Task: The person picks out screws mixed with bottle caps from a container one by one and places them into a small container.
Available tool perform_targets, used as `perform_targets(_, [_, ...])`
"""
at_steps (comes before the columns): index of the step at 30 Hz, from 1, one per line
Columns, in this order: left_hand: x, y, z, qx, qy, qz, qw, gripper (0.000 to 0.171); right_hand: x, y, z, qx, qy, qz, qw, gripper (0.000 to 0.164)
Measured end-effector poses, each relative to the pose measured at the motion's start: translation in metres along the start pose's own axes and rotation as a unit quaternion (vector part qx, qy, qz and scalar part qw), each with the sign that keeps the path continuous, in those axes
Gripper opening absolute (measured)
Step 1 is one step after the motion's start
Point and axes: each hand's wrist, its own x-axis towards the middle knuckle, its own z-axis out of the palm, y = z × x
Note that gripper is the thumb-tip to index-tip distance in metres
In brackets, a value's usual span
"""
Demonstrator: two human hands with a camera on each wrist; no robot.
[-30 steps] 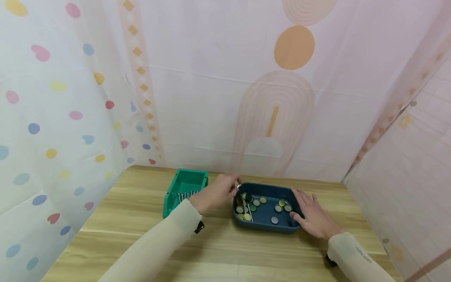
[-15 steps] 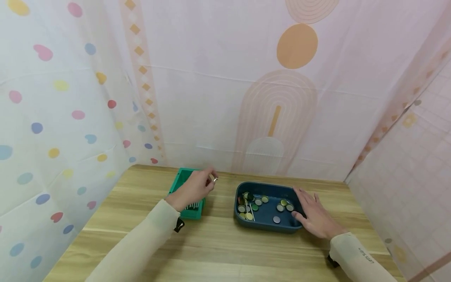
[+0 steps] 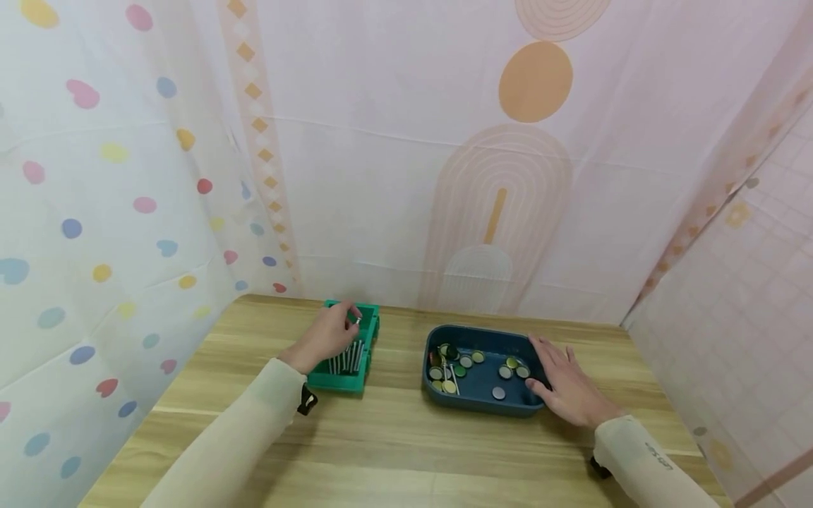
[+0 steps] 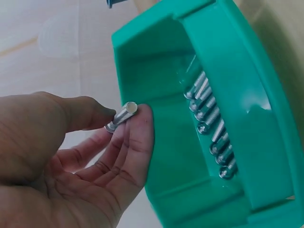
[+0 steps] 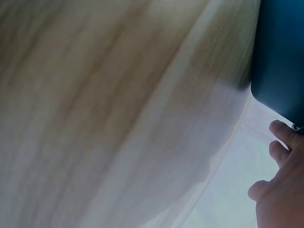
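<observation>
My left hand (image 3: pixel 327 335) is over the green bin (image 3: pixel 336 384), pinching a silver bolt (image 4: pixel 124 115) between thumb and fingers. In the left wrist view, the bolt's flat round end points up past the fingertips. Several similar bolts (image 4: pixel 206 107) lie side by side in a row inside the bin. My right hand (image 3: pixel 568 384) rests at the right rim of the dark blue tray (image 3: pixel 476 407), its fingers fairly straight along the edge and the thumb over the near corner. The right wrist view catches only part of that hand and the tray's outer wall.
Bottle caps (image 3: pixel 498 393) in silver, gold and green are scattered in the blue tray, with two thin bolts (image 3: pixel 454 379) among those at its left end. The wooden table (image 3: pixel 406 451) backs onto a patterned curtain (image 3: pixel 368 212).
My left hand has carried the bolt leftward from the blue tray's left rim to over the green bin. The right hand has stayed on the tray's right rim.
</observation>
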Motion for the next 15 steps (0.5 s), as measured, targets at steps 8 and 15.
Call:
perform_targets(8, [0.0043,-0.0071,0.0006,0.017,-0.036,-0.052,0.9978,0.027,-0.0005,-0.0019,-0.0009,0.000,-0.001,0.005,1.000,0.087])
perform_targets(15, [0.0042,-0.0099,0.0039,0.009,-0.062,-0.075,0.9952,0.028,-0.0007,-0.0048,-0.0017,0.000,-0.001,0.006,1.000,0.086])
